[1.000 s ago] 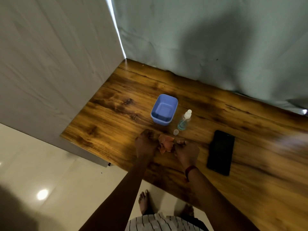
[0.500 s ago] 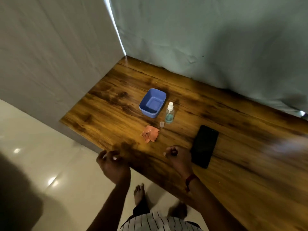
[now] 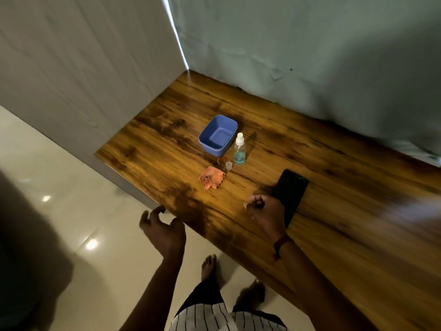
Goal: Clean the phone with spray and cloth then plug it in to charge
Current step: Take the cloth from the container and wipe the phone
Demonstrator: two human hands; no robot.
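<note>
A black phone [image 3: 291, 192] lies face up on the wooden table [image 3: 334, 211]. A crumpled orange cloth [image 3: 212, 177] rests on the table to its left. Behind the cloth stands a clear spray bottle [image 3: 239, 150] with blue-green liquid and a white nozzle, its small clear cap [image 3: 228, 165] beside it. My right hand [image 3: 266, 215] hovers over the phone's near end, fingers curled shut, holding nothing I can see. My left hand [image 3: 162, 229] hangs off the table's front edge, fingers spread, empty.
A blue plastic tub [image 3: 218, 134] stands behind the bottle. Grey-green fabric walls close the table's back and left sides. The table's front edge runs diagonally; glossy floor tiles [image 3: 71, 235] and bare feet lie below it.
Both hands let go of the orange cloth and drew back. The left hand dropped off the table edge; the right moved toward the phone. The view shifted slightly.
</note>
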